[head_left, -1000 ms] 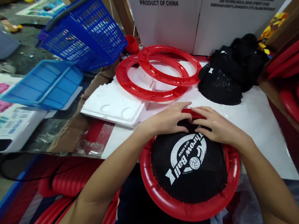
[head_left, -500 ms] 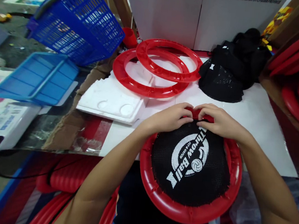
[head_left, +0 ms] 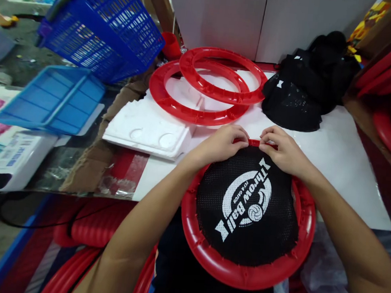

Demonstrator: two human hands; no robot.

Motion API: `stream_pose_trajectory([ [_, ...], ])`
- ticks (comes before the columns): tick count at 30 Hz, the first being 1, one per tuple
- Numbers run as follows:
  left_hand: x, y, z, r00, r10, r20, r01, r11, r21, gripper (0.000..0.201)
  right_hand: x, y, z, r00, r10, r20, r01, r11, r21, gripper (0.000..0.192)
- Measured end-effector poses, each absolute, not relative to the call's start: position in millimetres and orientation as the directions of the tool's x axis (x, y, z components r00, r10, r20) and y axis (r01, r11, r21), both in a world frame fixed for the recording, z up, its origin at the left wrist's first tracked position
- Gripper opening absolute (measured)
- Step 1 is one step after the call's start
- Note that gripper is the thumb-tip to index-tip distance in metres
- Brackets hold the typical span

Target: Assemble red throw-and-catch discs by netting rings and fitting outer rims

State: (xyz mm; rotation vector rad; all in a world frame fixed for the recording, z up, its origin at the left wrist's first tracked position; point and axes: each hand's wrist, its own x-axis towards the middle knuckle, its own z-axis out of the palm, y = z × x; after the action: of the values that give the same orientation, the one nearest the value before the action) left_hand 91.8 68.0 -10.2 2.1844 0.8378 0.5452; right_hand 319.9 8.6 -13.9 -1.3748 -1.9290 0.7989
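Note:
A red plastic ring [head_left: 247, 278] leans against the table's front edge, with a black mesh disc [head_left: 218, 192] printed "Throw Ball" stretched inside it. At the far rim, my left hand [head_left: 226, 142] pinches the mesh edge with thumb and fingers. My right hand [head_left: 283, 150] does the same just to the right, a short gap of red rim showing between them. Mesh meets the rim along the bottom and left; at the right a slit shows between mesh and ring. Exactly what lies under the fingertips is hidden.
Two bare red rings [head_left: 198, 117] overlap behind my hands, partly on a white foam block [head_left: 141, 130]. Black mesh pieces [head_left: 291, 103] are heaped at back right. A blue basket [head_left: 103, 27] and a light-blue tray [head_left: 53, 98] stand left. More red rings [head_left: 386, 132] are stacked right.
My hands have moved slightly apart along the far rim, and the right one sits a little higher. The mesh edge between them now lies closer to the rim.

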Motion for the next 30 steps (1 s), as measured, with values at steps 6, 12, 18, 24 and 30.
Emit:
stream_pose_trajectory([
  [6, 88, 74, -11, 0.73, 0.683, 0.03, 0.469, -0.532, 0.705, 0.018, 322, 18, -21, -0.174, 0.975, 0.137, 0.647, 0.218, -0.731, 0.01],
  [12, 93, 76, -18, 0.678, 0.735, 0.017, 0.477, -0.457, 0.751, 0.011, 330, 17, -13, -0.352, 0.931, 0.093, 0.527, 0.279, -0.803, 0.018],
  [18, 95, 74, -23, 0.662, 0.749, 0.032, 0.462, -0.441, 0.769, 0.008, 334, 13, -8, -0.358, 0.932, 0.056, 0.488, 0.238, -0.84, 0.021],
  [24, 94, 69, -16, 0.667, 0.744, 0.043, 0.471, -0.465, 0.749, 0.013, 332, 11, -5, -0.42, 0.903, 0.087, 0.543, 0.327, -0.774, 0.018],
  [30, 95, 63, -13, 0.789, 0.588, 0.181, 0.317, -0.64, 0.7, 0.015, 330, 11, -12, -0.374, 0.922, 0.103, 0.481, 0.288, -0.828, 0.016],
])
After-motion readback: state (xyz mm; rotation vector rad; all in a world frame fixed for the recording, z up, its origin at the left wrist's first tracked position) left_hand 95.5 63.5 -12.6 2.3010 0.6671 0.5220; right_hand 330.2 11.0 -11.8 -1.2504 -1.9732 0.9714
